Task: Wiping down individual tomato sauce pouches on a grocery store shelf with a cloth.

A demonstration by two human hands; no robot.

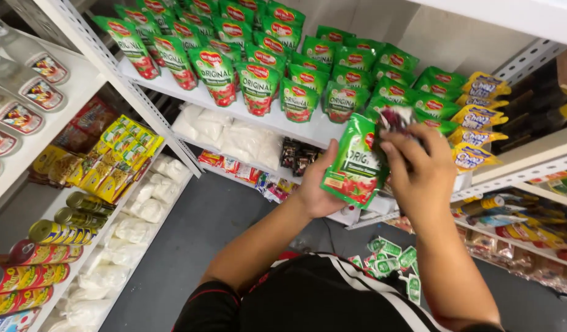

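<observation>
One soft green foil sauce pouch (355,165) sits right of the frame's centre, the left hand (317,187) clamped on its lower edge, the right hand (418,166) pinching its top corner. It looks light, pliable and slippery; its stiffer edges give the best hold. Roughly thirty matching pouches (259,64) crowd the white shelf (173,89).

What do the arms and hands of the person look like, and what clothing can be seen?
Both forearms are bare, with no sleeves, gloves, watch or rings visible on the left hand or the right hand. Lower in the view, the person wears a black garment with thin white stripes and red trim.
</observation>
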